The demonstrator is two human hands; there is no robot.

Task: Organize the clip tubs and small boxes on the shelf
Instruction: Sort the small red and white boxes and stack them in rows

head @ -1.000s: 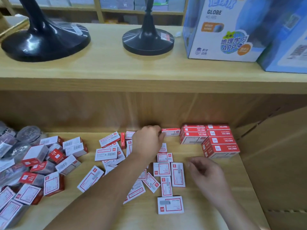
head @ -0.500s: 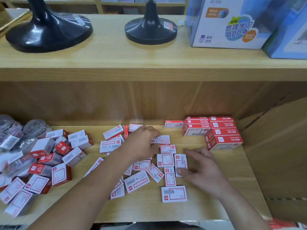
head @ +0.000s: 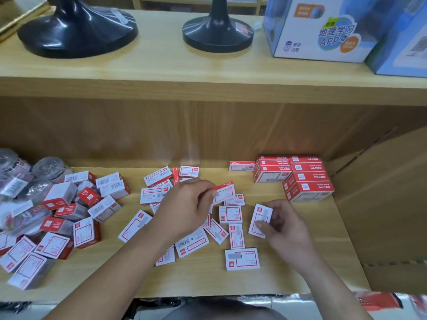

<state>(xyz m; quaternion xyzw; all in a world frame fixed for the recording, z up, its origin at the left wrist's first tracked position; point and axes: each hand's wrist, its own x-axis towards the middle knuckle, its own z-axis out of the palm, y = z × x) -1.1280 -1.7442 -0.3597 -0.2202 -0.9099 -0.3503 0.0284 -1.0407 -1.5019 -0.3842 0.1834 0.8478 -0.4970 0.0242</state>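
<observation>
Left hand [head: 184,209] pinches a small box [head: 225,192], lifted over scattered boxes [head: 191,242]; right hand [head: 286,226] grips a second box [head: 260,221]. Shelf [head: 318,262] bare front-right, near stacked red boxes [head: 305,181].

Shelf [head: 97,273]: pale wood grain, smooth, matt. Small boxes [head: 231,214], my 6 o'clock: printed card, smooth, slight sheen. Clip tubs [head: 49,166], my 9 o'clock: clear glossy plastic. Stands [head: 78,31], 12 o'clock: glossy black.

- One head-worn view, set above and in front of the lower shelf [head: 309,269], facing forward and down onto it.
- Near range: the lower shelf fills the frame's lower half, with the upper shelf [head: 161,72] above it.
</observation>
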